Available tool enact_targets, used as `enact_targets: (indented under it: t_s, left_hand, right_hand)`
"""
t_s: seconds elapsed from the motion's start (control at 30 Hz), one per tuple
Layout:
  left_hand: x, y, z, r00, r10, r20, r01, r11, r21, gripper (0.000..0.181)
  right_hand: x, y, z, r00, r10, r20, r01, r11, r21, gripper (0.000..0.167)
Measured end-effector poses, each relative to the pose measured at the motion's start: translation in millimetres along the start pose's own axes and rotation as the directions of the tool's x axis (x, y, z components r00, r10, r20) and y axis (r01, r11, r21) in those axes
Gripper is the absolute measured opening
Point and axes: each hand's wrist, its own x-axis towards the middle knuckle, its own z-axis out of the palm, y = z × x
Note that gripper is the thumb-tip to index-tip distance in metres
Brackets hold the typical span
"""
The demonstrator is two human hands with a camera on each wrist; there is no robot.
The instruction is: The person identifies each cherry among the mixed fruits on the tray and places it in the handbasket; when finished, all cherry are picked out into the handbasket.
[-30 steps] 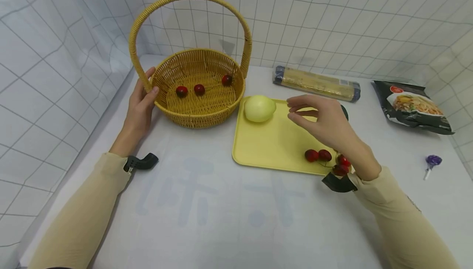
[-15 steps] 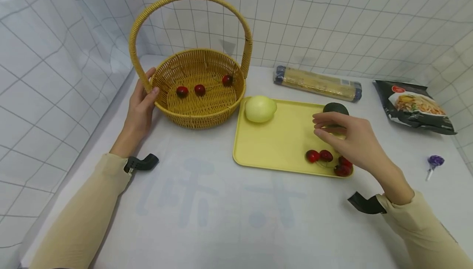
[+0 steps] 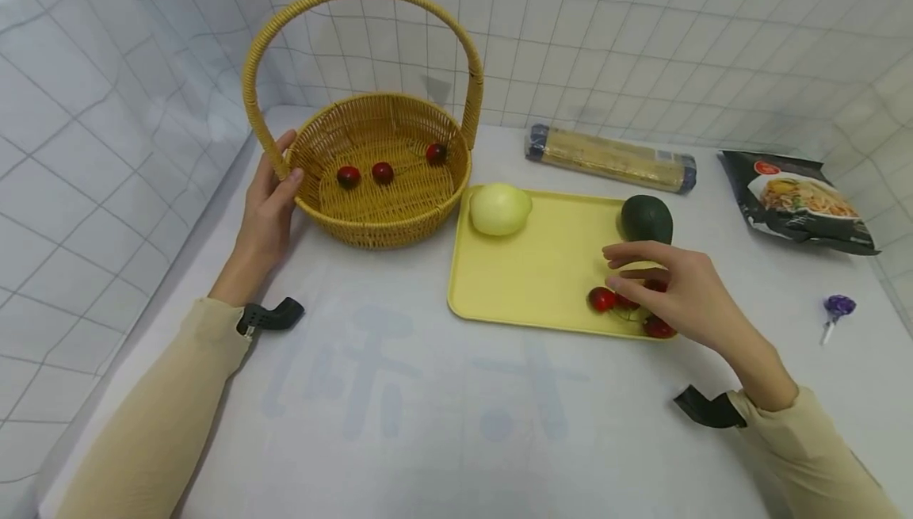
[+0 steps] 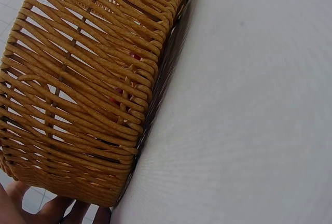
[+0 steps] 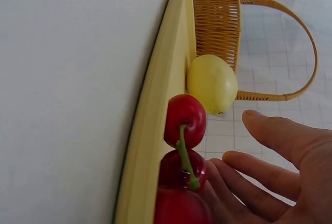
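Note:
At the left side of a yellow wicker basket, my left hand grips the rim by the foot of its tall handle, thumb at the rim and fingers round the outer wall. Several dark red cherries lie inside the basket. My right hand hovers over the right part of a yellow tray, fingers loosely bent and thumb apart, holding nothing. Just under it is a cluster of red cherries, partly hidden by the hand in the head view. A dark green avocado lies on the tray beyond the fingers.
A pale yellow-green, lemon-shaped fruit lies at the tray's far left corner, close to the basket. Behind the tray is a long gold packet. To the right are a black noodle bag and a purple lollipop.
My right hand has moved right from the tray's middle, then nearer and lower to the cherry cluster, uncovering the avocado. The left hand stays on the basket.

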Motion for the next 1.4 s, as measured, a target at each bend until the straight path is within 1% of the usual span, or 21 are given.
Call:
enact_targets:
  t_s: [0.17,0.27,0.37,0.67,0.87,1.03,1.17,1.3,1.4]
  left_hand:
    - [1.9,-0.3,1.6,1.0,0.006,0.001,-0.006,1.0,-0.01,0.06]
    - [0.9,0.6,1.5,1.0,0.007,-0.002,-0.007,1.0,-0.026,0.059]
    - [0.0,1.0,0.4,1.0,0.006,0.003,-0.006,0.999,-0.032,0.059]
    - [-1.2,0.7,0.2,1.0,0.0,0.005,0.0,1.0,-0.03,0.061]
    - [0.8,1.0,0.5,1.0,0.006,0.003,-0.006,1.0,-0.018,0.061]
    - [0.7,0.9,-1.5,1.0,0.02,0.001,-0.02,0.999,-0.038,0.06]
    - [1.1,0.5,-1.1,1.0,0.031,0.003,-0.031,0.998,-0.051,0.06]
    - [0.8,0.8,0.2,0.999,0.034,0.001,-0.034,0.999,-0.042,0.06]
    - [-0.3,1.4,0.7,1.0,0.025,-0.002,-0.025,0.999,-0.028,0.06]
  right_hand:
    - [-3.1,8,9,0.997,-0.056,0.047,0.056,0.998,-0.012,0.04]
    - [-3.3,11,15,0.996,-0.068,0.061,0.068,0.998,-0.007,0.042]
    - [-4.1,12,19,0.996,-0.066,0.06,0.067,0.998,-0.018,0.042]
    - [-5.3,14,21,0.992,-0.119,0.052,0.122,0.991,-0.059,0.041]
    - [-5.3,15,23,0.994,-0.103,0.024,0.105,0.991,-0.086,0.039]
    - [-3.0,13,24,0.997,-0.082,0.009,0.082,0.994,-0.074,0.04]
    - [-3.0,12,24,0.998,-0.068,-0.013,0.067,0.997,-0.045,0.042]
    - [-3.3,9,23,0.997,-0.067,-0.032,0.066,0.998,-0.024,0.042]
    - [-1.4,5,22,0.996,-0.078,-0.037,0.076,0.996,-0.045,0.041]
